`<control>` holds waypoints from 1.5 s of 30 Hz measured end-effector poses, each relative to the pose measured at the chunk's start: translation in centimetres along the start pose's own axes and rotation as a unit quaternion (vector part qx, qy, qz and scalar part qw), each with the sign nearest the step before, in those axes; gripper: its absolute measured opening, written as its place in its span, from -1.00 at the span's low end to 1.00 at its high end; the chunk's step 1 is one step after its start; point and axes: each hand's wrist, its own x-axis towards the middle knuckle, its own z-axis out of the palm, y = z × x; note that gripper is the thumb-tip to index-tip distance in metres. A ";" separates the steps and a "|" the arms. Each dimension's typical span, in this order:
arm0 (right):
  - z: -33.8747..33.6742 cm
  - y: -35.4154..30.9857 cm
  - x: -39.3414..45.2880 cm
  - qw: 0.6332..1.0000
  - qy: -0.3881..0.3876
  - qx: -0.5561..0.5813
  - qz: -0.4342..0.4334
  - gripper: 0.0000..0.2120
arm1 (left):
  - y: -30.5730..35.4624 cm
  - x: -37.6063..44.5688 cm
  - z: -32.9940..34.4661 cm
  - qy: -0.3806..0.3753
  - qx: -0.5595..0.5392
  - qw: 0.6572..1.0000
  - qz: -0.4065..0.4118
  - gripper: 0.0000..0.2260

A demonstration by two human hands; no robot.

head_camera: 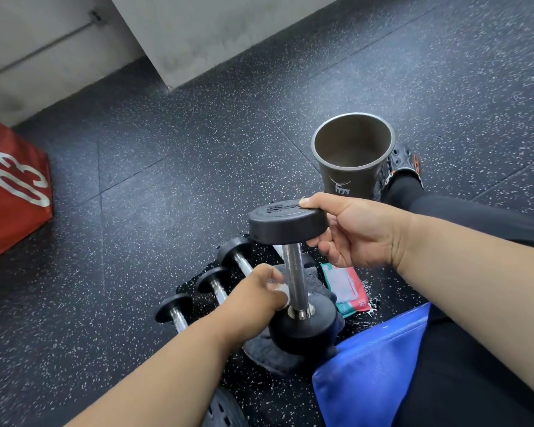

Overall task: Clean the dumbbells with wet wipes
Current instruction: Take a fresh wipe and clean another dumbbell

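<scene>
The right hand (355, 231) gripped the top head of an upright dumbbell (293, 272), thumb on its upper face and fingers curled under the rim. Its bottom head stood on a dark cloth (265, 352) on the speckled floor (167, 180). The left hand (256, 292), at nine o'clock of the knurled shaft, pinched a white wipe (282, 292) against it. Three more dumbbells (216, 285) lay at ten o'clock, a wipes packet (346, 288) at three o'clock, a metal bin (352, 155) at twelve, and a red box (10, 186) far off at nine
</scene>
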 end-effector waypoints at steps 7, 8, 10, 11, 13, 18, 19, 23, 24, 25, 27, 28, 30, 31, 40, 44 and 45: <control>0.0 0.0 -0.1 1.000 0.001 0.000 -0.002 -0.65 | -0.6 0.8 0.7 -0.040 0.002 0.999 0.014 -0.51; 0.0 0.0 0.0 1.000 0.001 -0.001 -0.004 -0.66 | -0.4 0.9 0.7 -0.040 -0.010 0.999 0.015 -0.50; 0.0 0.0 0.0 1.000 -0.003 -0.004 -0.006 -0.67 | -0.2 1.1 0.6 -0.033 -0.018 0.999 0.016 -0.54; 0.0 0.0 -0.1 1.000 -0.004 -0.004 -0.005 -0.67 | -0.2 1.2 0.6 -0.031 -0.016 0.999 0.017 -0.56; -0.1 0.0 -0.1 1.000 -0.003 -0.009 -0.005 -0.67 | -0.3 1.4 0.5 -0.025 0.005 0.999 0.020 -0.56; 0.0 0.0 0.0 1.000 -0.007 -0.021 -0.007 -0.67 | 0.7 1.0 -0.1 0.018 0.125 0.992 0.027 -0.64; 0.0 0.0 0.0 1.000 -0.007 -0.022 -0.006 -0.67 | 1.0 0.9 -0.3 0.044 0.141 0.989 0.030 -0.64; -0.1 0.0 0.1 1.000 -0.003 -0.020 -0.002 -0.65 | 1.5 0.1 -0.8 0.047 0.172 0.983 0.035 -0.68; -0.1 -0.1 0.1 1.000 -0.002 -0.019 -0.002 -0.65 | 1.8 -0.4 -0.7 0.019 0.166 0.985 0.035 -0.69; -0.1 -0.1 0.1 1.000 -0.001 -0.018 -0.002 -0.65 | 1.9 -0.7 -0.5 -0.018 0.147 0.988 0.040 -0.70; -0.1 -0.1 0.1 1.000 0.000 -0.013 -0.003 -0.65 | 2.3 -1.3 -0.4 -0.065 0.118 0.990 0.035 -0.65; -0.1 -0.1 0.1 1.000 0.000 -0.013 -0.005 -0.65 | 2.3 -1.1 -0.5 -0.069 0.111 0.991 0.025 -0.56; 0.0 -0.1 0.1 1.000 -0.001 -0.018 -0.007 -0.65 | 1.7 -0.1 -1.2 -0.071 0.105 0.992 0.008 -0.39; 0.1 -0.1 0.1 1.000 -0.002 -0.022 -0.007 -0.65 | 1.3 0.2 -1.6 -0.078 0.099 0.992 -0.003 -0.34; 0.4 0.2 -0.2 0.999 -0.010 -0.038 -0.018 -0.69 | 0.2 0.2 -1.4 -0.058 0.146 0.987 0.018 -0.46; 0.5 0.2 -0.2 0.999 -0.014 -0.040 -0.021 -0.69 | 0.3 -0.3 -0.1 -0.013 0.142 0.988 0.052 -0.55; 0.5 0.2 -0.2 0.999 -0.014 -0.041 -0.022 -0.69 | 0.1 -0.2 0.2 -0.004 0.141 0.989 0.054 -0.58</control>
